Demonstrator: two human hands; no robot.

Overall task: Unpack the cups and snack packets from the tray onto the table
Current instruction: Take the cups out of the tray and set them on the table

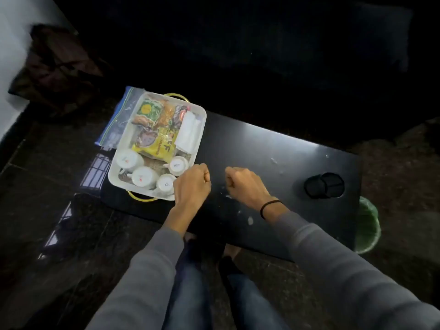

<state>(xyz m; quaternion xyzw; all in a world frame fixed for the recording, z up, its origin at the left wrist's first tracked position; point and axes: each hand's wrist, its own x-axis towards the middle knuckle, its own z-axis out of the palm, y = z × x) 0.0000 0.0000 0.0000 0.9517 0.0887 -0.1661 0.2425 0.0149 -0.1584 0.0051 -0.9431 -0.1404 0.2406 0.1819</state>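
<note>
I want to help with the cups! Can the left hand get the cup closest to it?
Probably yes. The left hand hangs right beside the nearest cup at the tray's near corner, and nothing covers the cup; the hand is curled closed and empty.

The scene is dim, the far background almost black. Soft glare spreads across the dark table (273, 144), and the glossy floor (71, 210) reflects a bright window. Edges bend and blur slightly.

A glossy black table (273, 148) stands on dark polished floor tiles (59, 234) in dim light.
</note>
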